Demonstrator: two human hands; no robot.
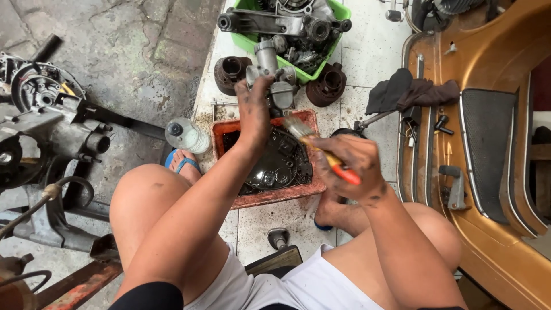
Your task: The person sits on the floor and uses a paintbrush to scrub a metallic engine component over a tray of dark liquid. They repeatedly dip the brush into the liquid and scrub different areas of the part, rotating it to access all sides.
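My left hand [253, 110] grips a grey metal carburettor [276, 79] and holds it over a red tray [270, 197] of dark oily liquid. A black engine cover [278, 163] lies in that tray. My right hand [351, 166] is closed on a paintbrush [298, 129] with a red and yellow handle. The bristles point up-left and touch the carburettor's lower part. Both hands are smeared with black grease.
A green tub [248, 41] of engine parts sits behind the tray, flanked by two dark cylinders [231, 73] [326, 86]. A plastic bottle [186, 135] lies left of the tray. An engine block [46, 123] stands at left; a gold scooter body [488, 143] with a dark rag [410, 92] at right.
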